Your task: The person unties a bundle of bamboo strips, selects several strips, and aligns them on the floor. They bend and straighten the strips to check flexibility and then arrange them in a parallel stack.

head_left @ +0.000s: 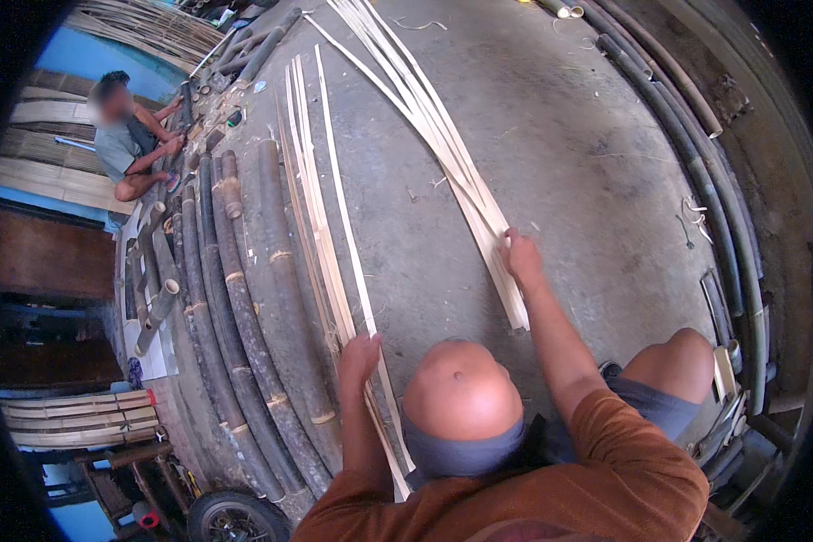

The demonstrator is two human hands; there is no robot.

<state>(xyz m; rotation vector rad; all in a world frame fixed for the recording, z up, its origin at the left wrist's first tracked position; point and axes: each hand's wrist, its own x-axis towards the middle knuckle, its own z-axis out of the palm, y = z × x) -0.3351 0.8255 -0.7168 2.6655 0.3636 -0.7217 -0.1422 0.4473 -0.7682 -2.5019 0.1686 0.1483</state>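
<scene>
I squat on a concrete floor, my knees (461,397) below me. My left hand (359,354) is closed around the near end of a thin bundle of pale bamboo strips (321,190) that runs away from me. My right hand (520,256) grips the near end of a second, wider bundle of pale bamboo strips (425,108), which fans out toward the far floor. The two bundles lie apart, with bare concrete between them.
Several dark bamboo poles (244,307) lie side by side left of the strips. Another person (126,135) sits at the far left among cut bamboo pieces. Long dark poles (705,181) curve along the right wall. A wheel (235,517) stands at the lower left.
</scene>
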